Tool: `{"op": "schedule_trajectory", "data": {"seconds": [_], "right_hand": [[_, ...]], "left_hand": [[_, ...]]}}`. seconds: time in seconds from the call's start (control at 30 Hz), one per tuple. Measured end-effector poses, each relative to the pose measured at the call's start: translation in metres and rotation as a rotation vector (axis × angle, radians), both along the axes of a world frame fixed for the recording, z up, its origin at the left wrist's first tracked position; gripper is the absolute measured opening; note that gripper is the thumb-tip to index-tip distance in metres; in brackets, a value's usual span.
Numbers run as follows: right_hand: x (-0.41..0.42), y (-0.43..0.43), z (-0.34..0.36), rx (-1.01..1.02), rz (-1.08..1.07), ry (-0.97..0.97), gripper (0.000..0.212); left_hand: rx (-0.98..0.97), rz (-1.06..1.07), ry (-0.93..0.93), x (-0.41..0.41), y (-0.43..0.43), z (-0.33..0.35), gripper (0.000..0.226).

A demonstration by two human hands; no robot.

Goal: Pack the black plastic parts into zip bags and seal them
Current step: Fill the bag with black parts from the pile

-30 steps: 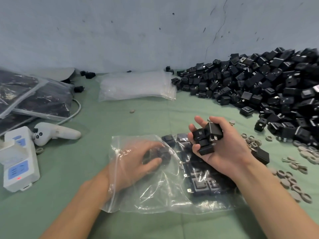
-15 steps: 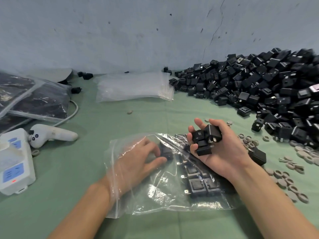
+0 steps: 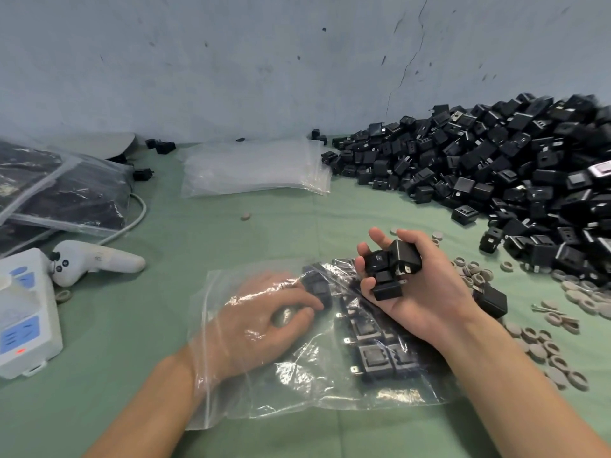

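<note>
Left hand [image 3: 264,322]: inside the zip bag [image 3: 297,395], fingers and thumb curled round one black part [image 3: 317,287].
Right hand [image 3: 426,292]: palm up over the bag's right side, fingers curled round a handful of parts [image 3: 393,266].
Packed parts [image 3: 373,352]: in rows inside the bag, near the table's [image 3: 205,233] near edge.
Right edge: loose pile [image 3: 496,166] toward the far corner; grey rings [image 3: 545,345] beside the right forearm.
Far edge: stack of empty bags [image 3: 254,170].
Left edge: white controller [image 3: 96,259], white device [image 3: 23,312], filled bags [image 3: 66,193].

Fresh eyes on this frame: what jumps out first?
The heap of black plastic parts piled against the wall at right. At centre, the left hand is inside a clear zip bag, while the right hand holds a handful of parts over its right side.
</note>
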State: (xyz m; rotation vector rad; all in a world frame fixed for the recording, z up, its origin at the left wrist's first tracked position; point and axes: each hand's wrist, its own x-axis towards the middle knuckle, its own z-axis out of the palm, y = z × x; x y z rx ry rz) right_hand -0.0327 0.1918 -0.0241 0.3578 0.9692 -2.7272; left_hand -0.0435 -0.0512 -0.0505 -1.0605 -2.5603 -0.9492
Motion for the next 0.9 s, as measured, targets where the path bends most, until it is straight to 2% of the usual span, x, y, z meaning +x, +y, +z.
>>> {"op": "schedule_trajectory", "data": {"seconds": [0.1,0.27,0.33,0.4,0.47,0.53,0.63,0.73,0.8,0.9], "right_hand": [[-0.001,0.000,-0.001,0.015,-0.004,-0.002,0.027],[-0.002,0.000,-0.002,0.027,-0.023,0.001,0.027],[-0.002,0.000,-0.001,0.024,-0.040,-0.005,0.028],[-0.002,0.000,0.000,0.019,-0.064,-0.011,0.030],[-0.002,0.000,0.002,-0.002,-0.095,-0.015,0.033],[-0.002,0.000,0.004,-0.030,-0.122,-0.017,0.037],[0.000,-0.003,0.005,-0.083,-0.129,-0.025,0.037],[0.004,-0.012,0.005,-0.145,-0.105,-0.028,0.035],[0.007,-0.020,0.005,-0.171,-0.087,-0.023,0.034],[0.016,-0.033,0.005,-0.225,-0.059,-0.009,0.032]], "left_hand": [[-0.032,0.011,-0.057,0.003,-0.003,-0.002,0.019],[-0.171,0.010,-0.047,0.006,0.002,0.006,0.027],[-0.113,0.027,-0.093,0.009,0.001,0.009,0.023],[0.026,0.078,-0.221,0.010,-0.005,0.011,0.023],[0.195,0.144,-0.387,0.010,-0.019,0.014,0.032],[0.260,0.244,-0.483,0.011,-0.037,0.019,0.039],[0.292,0.477,-0.363,0.008,-0.062,0.022,0.041],[0.510,0.653,-0.190,0.007,-0.073,0.033,0.036],[0.573,0.618,-0.104,0.015,-0.066,0.043,0.031],[0.482,0.433,-0.074,0.037,-0.034,0.049,0.026]]}}
